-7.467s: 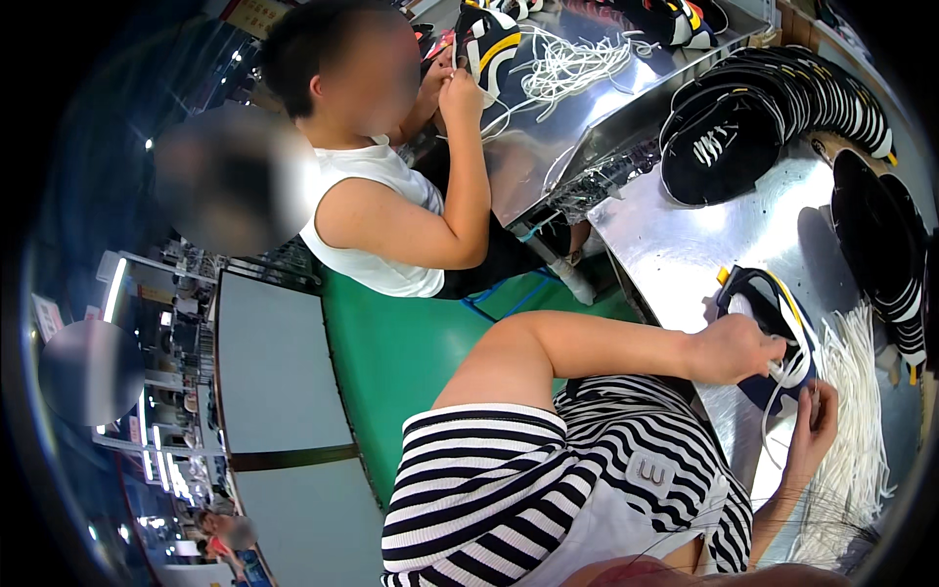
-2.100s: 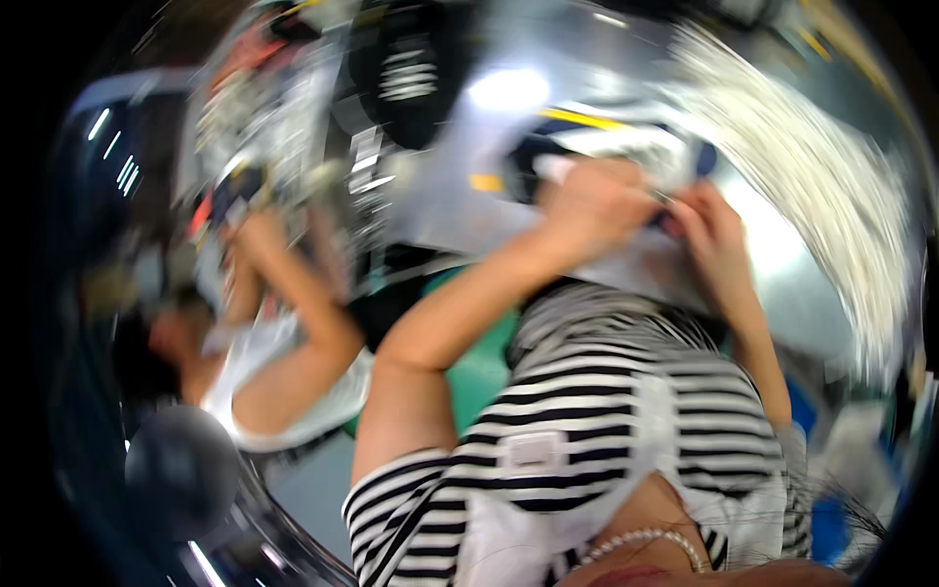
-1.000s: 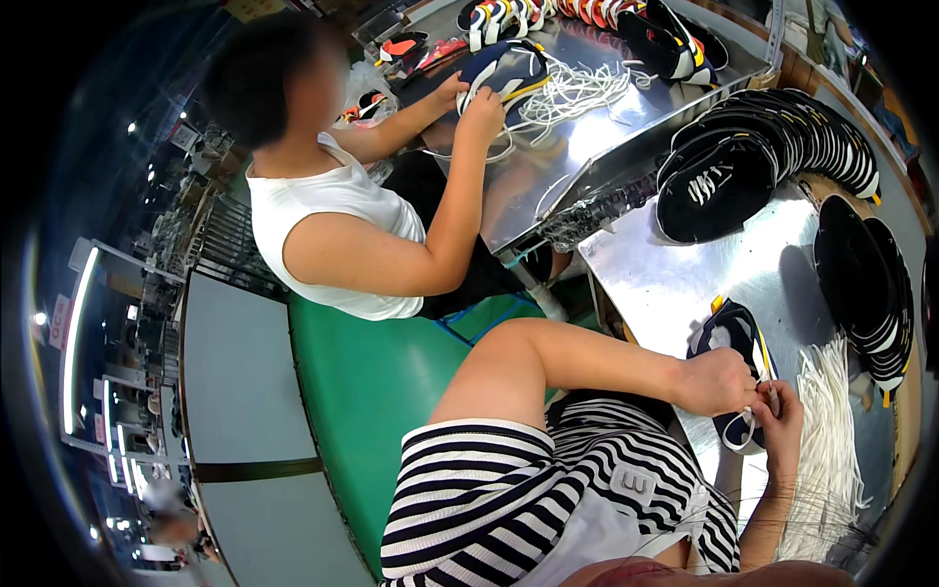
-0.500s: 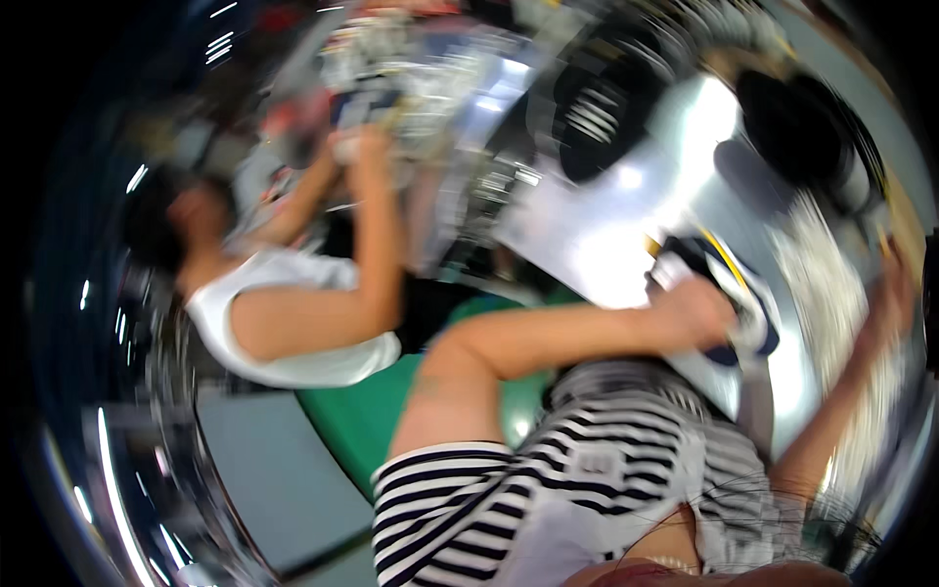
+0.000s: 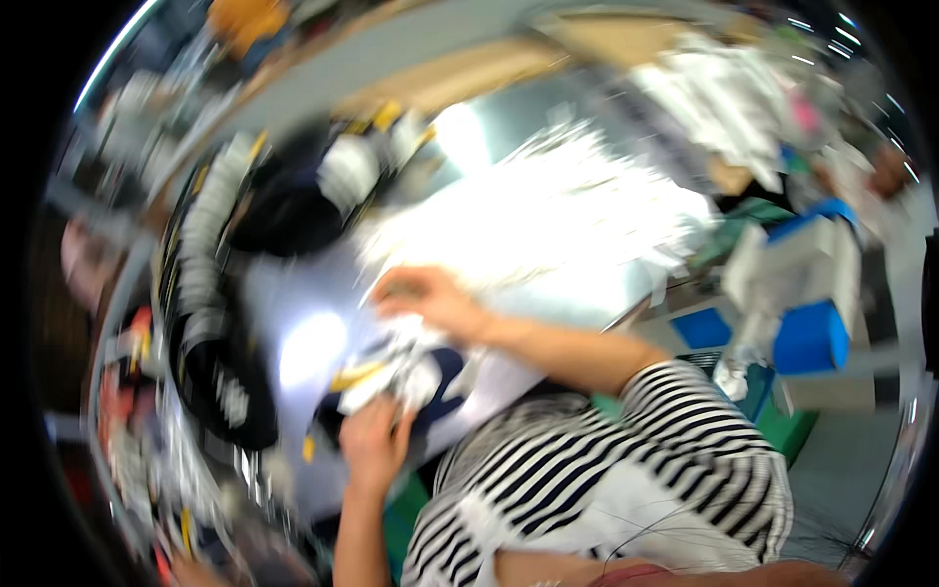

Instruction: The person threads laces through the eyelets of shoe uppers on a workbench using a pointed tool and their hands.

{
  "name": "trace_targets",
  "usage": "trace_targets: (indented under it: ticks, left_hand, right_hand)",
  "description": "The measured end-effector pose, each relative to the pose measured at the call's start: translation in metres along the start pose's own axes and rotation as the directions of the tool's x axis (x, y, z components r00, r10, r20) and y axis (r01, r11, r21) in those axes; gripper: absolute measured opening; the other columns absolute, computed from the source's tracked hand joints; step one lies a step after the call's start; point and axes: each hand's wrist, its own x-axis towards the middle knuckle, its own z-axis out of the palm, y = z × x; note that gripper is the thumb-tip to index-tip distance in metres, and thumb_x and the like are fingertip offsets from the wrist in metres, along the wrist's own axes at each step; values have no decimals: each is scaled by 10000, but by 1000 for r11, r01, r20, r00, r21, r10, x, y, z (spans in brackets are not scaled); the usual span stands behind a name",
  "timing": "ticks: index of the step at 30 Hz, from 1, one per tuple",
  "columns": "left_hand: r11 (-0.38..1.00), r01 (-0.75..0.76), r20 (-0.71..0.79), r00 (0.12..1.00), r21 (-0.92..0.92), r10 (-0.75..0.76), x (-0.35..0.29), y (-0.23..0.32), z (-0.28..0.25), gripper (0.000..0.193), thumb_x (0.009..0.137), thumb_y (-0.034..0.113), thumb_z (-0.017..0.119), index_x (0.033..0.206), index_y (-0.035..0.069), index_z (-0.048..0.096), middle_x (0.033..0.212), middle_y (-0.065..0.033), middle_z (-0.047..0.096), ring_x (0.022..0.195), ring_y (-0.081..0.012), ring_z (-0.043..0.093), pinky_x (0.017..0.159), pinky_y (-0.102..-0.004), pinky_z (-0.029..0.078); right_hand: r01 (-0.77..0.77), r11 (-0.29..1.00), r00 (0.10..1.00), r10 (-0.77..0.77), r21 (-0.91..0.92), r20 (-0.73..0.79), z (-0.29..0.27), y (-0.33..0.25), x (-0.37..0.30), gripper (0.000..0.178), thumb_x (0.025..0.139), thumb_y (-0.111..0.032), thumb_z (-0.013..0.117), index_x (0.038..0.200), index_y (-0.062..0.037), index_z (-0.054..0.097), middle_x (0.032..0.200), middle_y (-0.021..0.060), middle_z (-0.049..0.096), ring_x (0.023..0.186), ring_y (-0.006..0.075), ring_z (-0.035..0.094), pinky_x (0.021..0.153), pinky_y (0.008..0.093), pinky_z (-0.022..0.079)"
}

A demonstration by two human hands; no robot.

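Note:
A navy, white and yellow piece (image 5: 445,377), apparently of fabric, lies on the shiny table in front of me; blur hides its exact kind. My left hand (image 5: 374,440) is closed on its near left edge, thumb on top. Just above its far side is my right hand (image 5: 435,301), fingers bent downward over something white. Blur hides whether that hand grips anything. Beyond my right hand a large heap of white strips (image 5: 577,215) spreads across the table.
Dark bundled pieces with white and yellow parts (image 5: 293,201) stand at the table's far left. A long curved stack (image 5: 201,245) runs along its left edge. White material (image 5: 724,98) lies at the far right. A blue and white machine-like object (image 5: 807,293) stands to the right.
The view has swung right, and the other person at the left is largely out of it. My right hand has come from the far right to the piece; my left hand stays on it.

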Motion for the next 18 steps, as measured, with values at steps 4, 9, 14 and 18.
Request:
trace_targets:
  ticks: [4, 9, 14, 18]
  left_hand:
    - [995, -37, -86, 996, -89, 29, 4, 54, -29, 140, 799, 128, 727, 834, 36, 627, 700, -128, 587, 626, -331, 584, 559, -404, 431]
    - [949, 220, -40, 971, -227, -235, 13, 50, -45, 407, 853, 81, 667, 1220, -1, 512, 873, -179, 679, 789, -342, 668, 721, -382, 511]
    - [791, 380, 8, 903, -479, -429, -26, -25, -13, 599, 984, 260, 517, 1450, -21, 267, 1087, -226, 633, 1018, -308, 629, 892, -348, 474]
    - [784, 449, -78, 846, -429, -528, -66, -39, -5, 487, 989, 360, 473, 1333, 16, 456, 906, -257, 654, 828, -411, 612, 809, -437, 457]
  right_hand:
    - [111, 993, 967, -115, -32, -226, -39, -113, 30, 144, 792, -52, 711, 905, 10, 648, 839, 38, 663, 789, 99, 607, 733, 255, 492]
    - [7, 996, 992, 4, -84, 125, -4, -71, 12, 171, 783, -43, 736, 940, -10, 677, 890, 65, 701, 852, 131, 655, 815, 306, 521]
    - [-407, 912, 908, 410, -44, 93, 58, 16, -41, 154, 858, -151, 683, 976, -53, 688, 867, 18, 656, 826, 95, 602, 727, 248, 493]
    - [-288, 957, 950, 290, -34, 116, 97, 17, -58, 124, 853, -117, 680, 940, -29, 668, 850, -12, 636, 824, 63, 572, 746, 224, 465]
